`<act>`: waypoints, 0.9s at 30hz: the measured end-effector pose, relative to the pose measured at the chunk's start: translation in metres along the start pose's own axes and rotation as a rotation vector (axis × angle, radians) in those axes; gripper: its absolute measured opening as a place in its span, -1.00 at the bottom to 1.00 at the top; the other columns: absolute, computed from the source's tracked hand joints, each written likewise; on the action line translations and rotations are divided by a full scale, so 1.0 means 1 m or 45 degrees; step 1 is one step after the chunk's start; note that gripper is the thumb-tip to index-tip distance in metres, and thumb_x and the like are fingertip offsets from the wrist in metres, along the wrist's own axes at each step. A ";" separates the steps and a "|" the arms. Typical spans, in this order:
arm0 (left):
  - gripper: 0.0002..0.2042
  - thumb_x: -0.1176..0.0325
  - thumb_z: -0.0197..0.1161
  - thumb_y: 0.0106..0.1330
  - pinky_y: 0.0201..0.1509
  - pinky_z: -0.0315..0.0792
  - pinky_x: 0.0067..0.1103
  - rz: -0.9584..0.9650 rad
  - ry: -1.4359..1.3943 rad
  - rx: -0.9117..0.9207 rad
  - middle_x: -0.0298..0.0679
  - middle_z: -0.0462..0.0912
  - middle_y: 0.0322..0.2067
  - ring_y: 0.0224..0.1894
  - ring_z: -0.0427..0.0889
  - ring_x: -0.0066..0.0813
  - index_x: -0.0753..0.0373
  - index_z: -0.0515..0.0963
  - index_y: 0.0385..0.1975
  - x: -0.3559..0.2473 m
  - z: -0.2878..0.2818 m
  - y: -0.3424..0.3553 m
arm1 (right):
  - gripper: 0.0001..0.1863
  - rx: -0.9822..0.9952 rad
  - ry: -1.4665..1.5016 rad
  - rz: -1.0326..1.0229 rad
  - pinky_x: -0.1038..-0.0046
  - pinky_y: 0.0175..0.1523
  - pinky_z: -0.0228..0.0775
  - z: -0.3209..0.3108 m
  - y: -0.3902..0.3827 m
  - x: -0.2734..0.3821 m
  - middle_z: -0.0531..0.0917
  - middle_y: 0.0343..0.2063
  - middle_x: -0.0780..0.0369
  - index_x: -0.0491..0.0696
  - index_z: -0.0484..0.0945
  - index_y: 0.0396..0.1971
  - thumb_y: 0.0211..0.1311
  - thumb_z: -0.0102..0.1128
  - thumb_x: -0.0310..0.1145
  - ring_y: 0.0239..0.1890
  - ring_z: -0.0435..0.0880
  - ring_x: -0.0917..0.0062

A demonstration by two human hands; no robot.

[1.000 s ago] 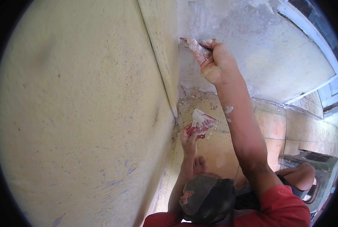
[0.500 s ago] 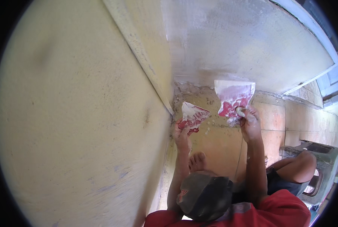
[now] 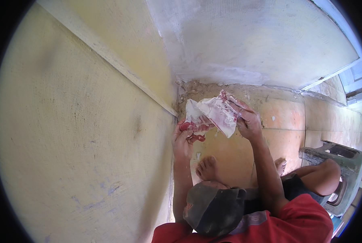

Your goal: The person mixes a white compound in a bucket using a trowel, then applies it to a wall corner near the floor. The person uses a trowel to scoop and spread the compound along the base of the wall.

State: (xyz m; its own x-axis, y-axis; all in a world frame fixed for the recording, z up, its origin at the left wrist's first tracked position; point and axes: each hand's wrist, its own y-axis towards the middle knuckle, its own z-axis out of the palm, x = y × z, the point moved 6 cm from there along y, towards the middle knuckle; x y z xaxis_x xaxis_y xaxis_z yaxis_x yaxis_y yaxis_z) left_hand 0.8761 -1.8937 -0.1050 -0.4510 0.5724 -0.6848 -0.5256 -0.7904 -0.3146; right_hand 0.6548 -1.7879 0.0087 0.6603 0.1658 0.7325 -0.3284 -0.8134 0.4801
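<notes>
My left hand grips the red handle of a putty scraper, its blade smeared with white putty. In my right hand is a second, wider scraper, also coated white and stained red. Its blade lies across the blade of the left one, and the two touch. Both hands are held low in front of the wall corner, just above the floor.
A yellow wall fills the left, and a whitish plastered wall runs along the top. Below are orange floor tiles, my bare foot and my cap brim. A grey plastic stool stands at the right.
My right hand came down from the plastered wall with its scraper and brought the blade against the scraper in my left hand. The left hand stayed low by the corner.
</notes>
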 end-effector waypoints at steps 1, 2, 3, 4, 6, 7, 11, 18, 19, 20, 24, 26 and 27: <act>-0.49 0.57 0.14 0.28 -0.23 0.73 -0.47 -0.048 0.015 0.037 -0.12 0.62 -0.04 -0.19 0.71 -0.40 0.43 0.30 0.26 -0.004 0.012 -0.001 | -0.55 -0.024 -0.076 -0.054 0.30 0.20 0.55 -0.002 -0.001 -0.004 0.67 0.12 0.01 -0.13 0.68 0.04 0.11 0.14 -0.67 0.17 0.68 0.18; -0.49 0.56 0.15 0.27 -0.23 0.74 -0.47 -0.096 0.031 0.075 -0.13 0.62 -0.05 -0.19 0.71 -0.41 0.44 0.31 0.26 -0.010 0.025 -0.004 | -0.53 -0.013 -0.122 -0.106 0.29 0.21 0.56 -0.001 -0.001 -0.006 0.66 0.13 0.04 -0.10 0.68 0.05 0.09 0.18 -0.68 0.18 0.67 0.16; -0.49 0.55 0.15 0.27 -0.24 0.74 -0.47 -0.137 0.052 0.113 -0.13 0.62 -0.05 -0.19 0.71 -0.42 0.45 0.31 0.25 -0.018 0.036 -0.006 | -0.51 -0.006 -0.164 -0.164 0.28 0.21 0.57 0.002 0.001 -0.006 0.66 0.13 0.06 -0.07 0.68 0.06 0.06 0.23 -0.68 0.19 0.65 0.15; -0.49 0.54 0.16 0.27 -0.22 0.73 -0.48 -0.154 0.051 0.139 -0.13 0.63 -0.05 -0.18 0.71 -0.42 0.45 0.31 0.25 -0.022 0.042 -0.005 | -0.48 0.005 -0.208 -0.219 0.28 0.22 0.57 0.006 0.001 -0.007 0.65 0.14 0.08 -0.04 0.68 0.06 0.03 0.27 -0.69 0.20 0.64 0.14; -0.48 0.53 0.18 0.26 -0.18 0.70 -0.50 -0.188 0.051 0.193 -0.14 0.63 -0.06 -0.15 0.70 -0.44 0.46 0.32 0.25 -0.029 0.047 0.000 | -0.46 0.035 -0.282 -0.234 0.26 0.21 0.59 0.014 -0.002 -0.017 0.66 0.13 0.07 -0.02 0.66 0.08 0.03 0.27 -0.70 0.19 0.64 0.13; -0.48 0.52 0.18 0.26 -0.15 0.68 -0.52 -0.198 0.071 0.197 -0.15 0.63 -0.06 -0.14 0.69 -0.45 0.45 0.33 0.25 -0.029 0.043 0.003 | -0.45 0.049 -0.319 -0.240 0.25 0.21 0.59 0.018 -0.003 -0.023 0.66 0.12 0.07 -0.02 0.66 0.08 0.03 0.28 -0.70 0.19 0.65 0.13; -0.49 0.53 0.19 0.25 -0.05 0.61 -0.57 -0.275 0.092 0.231 -0.18 0.64 -0.06 -0.08 0.67 -0.49 0.45 0.34 0.24 -0.028 0.030 0.017 | -0.49 0.036 -0.395 -0.255 0.21 0.14 0.60 0.025 -0.015 -0.042 0.70 0.06 0.06 -0.05 0.66 0.07 0.04 0.24 -0.67 0.11 0.69 0.11; -0.49 0.56 0.18 0.23 -0.01 0.61 -0.56 -0.309 0.070 0.289 -0.19 0.64 -0.06 -0.07 0.67 -0.50 0.45 0.36 0.23 -0.019 0.021 0.029 | -0.45 0.099 -0.603 -0.055 0.22 0.04 0.63 0.016 -0.042 -0.074 0.72 -0.01 0.08 0.03 0.64 0.12 0.05 0.27 -0.64 0.02 0.73 0.18; -0.47 0.55 0.18 0.22 -0.14 0.64 -0.51 -0.289 0.048 0.269 -0.15 0.64 -0.08 -0.12 0.69 -0.43 0.46 0.34 0.24 -0.020 0.022 0.029 | -0.45 0.124 -0.661 -0.011 0.22 0.03 0.63 0.012 -0.047 -0.080 0.72 -0.03 0.07 0.03 0.63 0.13 0.06 0.26 -0.64 0.00 0.73 0.18; -0.45 0.54 0.18 0.21 -0.27 0.68 -0.46 -0.268 0.025 0.248 -0.11 0.64 -0.09 -0.18 0.72 -0.36 0.47 0.31 0.25 -0.021 0.024 0.027 | -0.48 0.070 -0.667 0.003 0.23 -0.01 0.63 0.007 -0.051 -0.083 0.72 -0.06 0.04 -0.03 0.63 0.09 0.06 0.24 -0.66 -0.07 0.74 0.18; -0.45 0.55 0.15 0.22 -0.35 0.73 -0.39 -0.145 0.118 0.157 -0.04 0.63 -0.08 -0.21 0.75 -0.24 0.47 0.29 0.26 -0.033 0.031 0.017 | -0.61 -0.007 -0.583 0.453 0.30 -0.18 0.65 -0.011 -0.060 -0.096 0.73 -0.18 0.07 -0.07 0.64 0.03 0.19 0.14 -0.64 -0.27 0.75 0.23; -0.47 0.57 0.13 0.24 -0.31 0.74 -0.37 -0.059 0.108 0.152 -0.03 0.63 -0.06 -0.20 0.75 -0.23 0.47 0.29 0.26 -0.033 0.032 0.013 | -0.68 -0.031 -0.212 0.741 0.36 -0.27 0.64 -0.015 -0.056 -0.101 0.72 -0.23 0.13 -0.06 0.62 0.02 0.29 0.11 -0.57 -0.34 0.74 0.30; -0.48 0.58 0.13 0.25 -0.29 0.74 -0.36 -0.027 0.099 0.161 -0.03 0.63 -0.05 -0.19 0.75 -0.22 0.47 0.29 0.25 -0.028 0.034 0.011 | -0.71 -0.090 0.098 0.810 0.39 -0.31 0.63 -0.018 -0.051 -0.104 0.72 -0.25 0.15 -0.09 0.60 0.02 0.32 0.10 -0.54 -0.37 0.73 0.34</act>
State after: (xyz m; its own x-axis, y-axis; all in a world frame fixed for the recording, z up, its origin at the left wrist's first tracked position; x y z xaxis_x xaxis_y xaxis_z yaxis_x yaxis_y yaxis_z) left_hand 0.8585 -1.9109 -0.0664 -0.3841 0.5661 -0.7294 -0.6234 -0.7418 -0.2475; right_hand 0.5908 -1.7529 -0.0830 0.2721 -0.2952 0.9159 -0.6854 -0.7275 -0.0309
